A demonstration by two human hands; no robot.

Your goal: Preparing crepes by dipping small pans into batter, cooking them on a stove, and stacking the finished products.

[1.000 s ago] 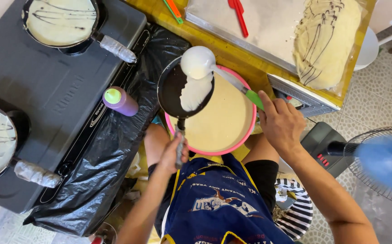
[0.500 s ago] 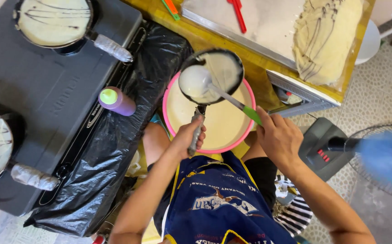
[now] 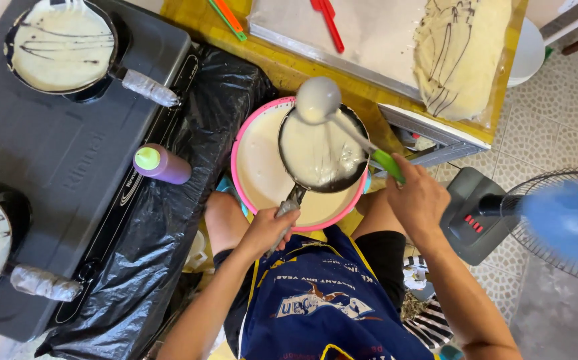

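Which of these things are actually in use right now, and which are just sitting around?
In use:
- small black pan, held by left hand
- ladle, held by right hand
- pink batter bowl

Lying about:
- purple squeeze bottle
- red tongs
- blue fan
- finished crepes

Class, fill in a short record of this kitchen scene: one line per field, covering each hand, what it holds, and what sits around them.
Left hand: grips the handle of a small black pan, held over the pink basin
Right hand: holds the green-handled ladle above the pan
Pan contents: pale batter coating the base
Basin contents: pale batter
Stove: dark, with two more pans of batter streaked with dark lines
Bottle: purple, green cap, lying on the stove edge
Fan: blue, at right
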